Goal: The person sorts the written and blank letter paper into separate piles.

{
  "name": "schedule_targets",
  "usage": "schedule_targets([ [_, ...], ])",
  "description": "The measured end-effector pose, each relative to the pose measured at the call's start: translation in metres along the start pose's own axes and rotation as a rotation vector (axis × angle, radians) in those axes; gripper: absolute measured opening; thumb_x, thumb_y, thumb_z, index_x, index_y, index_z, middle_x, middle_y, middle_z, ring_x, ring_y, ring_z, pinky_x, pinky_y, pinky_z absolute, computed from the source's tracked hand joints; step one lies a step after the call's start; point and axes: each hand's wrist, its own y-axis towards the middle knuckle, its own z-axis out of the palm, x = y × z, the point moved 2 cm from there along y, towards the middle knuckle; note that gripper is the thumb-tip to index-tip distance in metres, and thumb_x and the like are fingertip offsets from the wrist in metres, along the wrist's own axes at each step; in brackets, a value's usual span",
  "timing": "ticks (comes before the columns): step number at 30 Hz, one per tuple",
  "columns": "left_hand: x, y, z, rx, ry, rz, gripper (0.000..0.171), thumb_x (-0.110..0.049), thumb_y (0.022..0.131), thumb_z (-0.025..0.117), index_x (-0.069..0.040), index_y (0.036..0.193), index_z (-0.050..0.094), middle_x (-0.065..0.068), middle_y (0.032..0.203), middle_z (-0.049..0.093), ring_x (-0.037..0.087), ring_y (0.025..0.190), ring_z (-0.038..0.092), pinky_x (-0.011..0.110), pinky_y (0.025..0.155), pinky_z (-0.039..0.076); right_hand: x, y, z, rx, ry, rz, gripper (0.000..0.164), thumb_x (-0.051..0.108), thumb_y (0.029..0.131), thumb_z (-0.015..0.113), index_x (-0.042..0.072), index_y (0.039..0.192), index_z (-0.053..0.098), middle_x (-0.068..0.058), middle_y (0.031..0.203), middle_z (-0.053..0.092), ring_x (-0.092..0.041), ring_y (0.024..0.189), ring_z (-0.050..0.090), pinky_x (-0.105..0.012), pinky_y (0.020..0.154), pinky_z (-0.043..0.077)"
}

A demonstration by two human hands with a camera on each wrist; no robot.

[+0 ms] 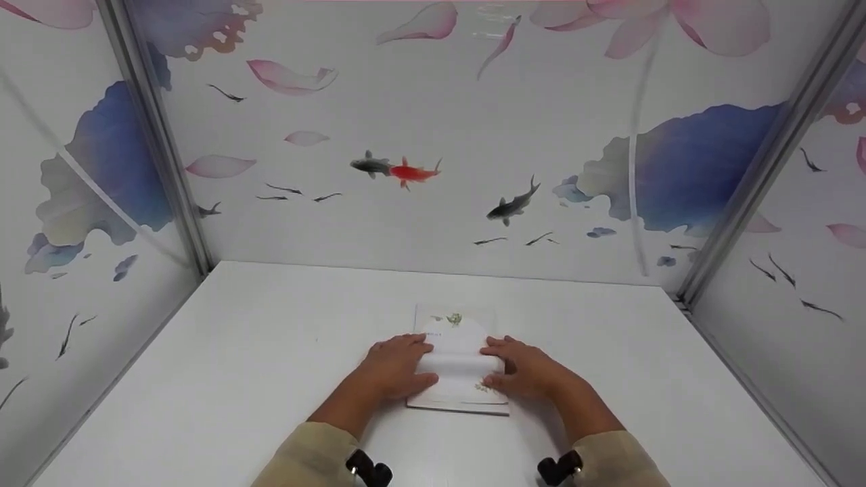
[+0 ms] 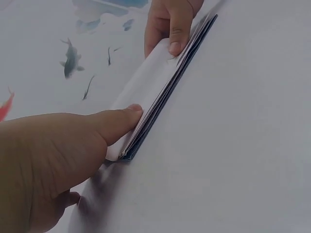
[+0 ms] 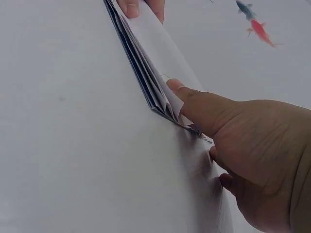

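Note:
An open notebook (image 1: 464, 370) with white pages and small plant prints lies on the white table, its fold running crosswise. Dark cover edges (image 2: 154, 109) show below the stacked pages in the left wrist view. My left hand (image 1: 399, 367) rests on the notebook's left side, its thumb on the near page and its fingertips farther up. On the opposite side, my right hand (image 1: 524, 367) touches the pages in the same way, thumb near the lower right print. In the right wrist view the right thumb (image 3: 177, 86) lies on the page near its edge.
The white table (image 1: 270, 325) surrounds the notebook. Behind it stands a white panel (image 1: 433, 223) printed with fish, petals and blue leaves. Similar panels close both sides, joined by grey metal posts (image 1: 162, 142).

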Motion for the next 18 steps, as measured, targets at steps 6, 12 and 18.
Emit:
schedule_targets([
  [6, -0.001, -0.001, -0.002, -0.08, -0.001, 0.012, 0.058, -0.052, 0.102, 0.065, -0.022, 0.151, 0.061, 0.008, 0.16, 0.054, 0.033, 0.151, 0.049, 0.058, 0.121, 0.044, 0.005, -0.003, -0.002, -0.12, 0.005, -0.036, 0.056, 0.046, 0.088, 0.087, 0.035, 0.14, 0.069, 0.001, 0.153, 0.057, -0.031, 0.148, 0.049, -0.057, 0.124, 0.042],
  [12, -0.001, -0.001, -0.002, -0.143, -0.049, -0.073, 0.057, -0.054, 0.095, 0.074, -0.029, 0.145, 0.067, 0.009, 0.127, 0.059, 0.026, 0.116, 0.05, 0.049, 0.101, 0.048, 0.012, -0.003, -0.005, -0.182, -0.05, -0.017, 0.052, 0.045, 0.081, 0.094, 0.038, 0.129, 0.076, 0.003, 0.111, 0.057, -0.018, 0.105, 0.049, -0.039, 0.087, 0.049],
  [18, -0.002, 0.0, -0.002, -0.134, -0.04, -0.106, 0.06, -0.057, 0.095, 0.073, -0.031, 0.148, 0.065, 0.009, 0.126, 0.06, 0.025, 0.113, 0.05, 0.047, 0.1, 0.048, 0.014, -0.002, -0.005, -0.156, -0.031, -0.011, 0.05, 0.04, 0.082, 0.094, 0.033, 0.129, 0.078, 0.005, 0.1, 0.062, -0.016, 0.097, 0.052, -0.038, 0.083, 0.049],
])
